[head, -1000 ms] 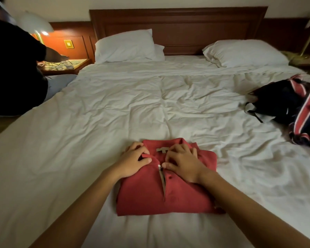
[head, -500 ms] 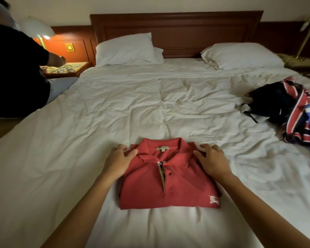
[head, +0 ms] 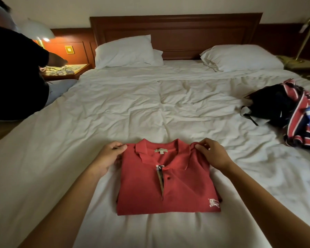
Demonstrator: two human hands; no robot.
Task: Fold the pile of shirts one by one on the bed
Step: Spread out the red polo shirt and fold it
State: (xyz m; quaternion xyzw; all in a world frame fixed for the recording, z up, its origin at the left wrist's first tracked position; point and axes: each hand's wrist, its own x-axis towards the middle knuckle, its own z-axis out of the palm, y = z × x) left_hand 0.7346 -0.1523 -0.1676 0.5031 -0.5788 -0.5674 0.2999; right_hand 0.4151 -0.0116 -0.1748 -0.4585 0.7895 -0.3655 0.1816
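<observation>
Closest in, two bare forearms reach away from the camera to a folded red polo shirt [head: 170, 190], which lies on the near middle of the bed [head: 100, 111]. The shirt is a matte, finely textured knit folded into a flat, nearly square packet with crisp side edges, so no long axis stands out. Its placket, lined in checked fabric with one dark button, runs near to far. The collar points away toward the headboard [head: 175, 31], the folded edge lies nearest, and a small white embroidered emblem sits at the near right corner. The left hand [head: 107, 158] pinches the far left shoulder corner, thumb on top and fingers curled beneath. The right hand [head: 211, 154] pinches the far right shoulder corner in the same way. The white duvet under it is soft and heavily creased. Farther off at the right edge lies the pile of shirts [head: 276, 108], a rumpled heap of black, red-white-navy striped and blue cloth. At the far left, a person in a dark top [head: 13, 74] leans over a wooden nightstand [head: 68, 70] under a lit lamp [head: 38, 32]. Two plump white pillows [head: 123, 51] rest against the dark panelled headboard.
</observation>
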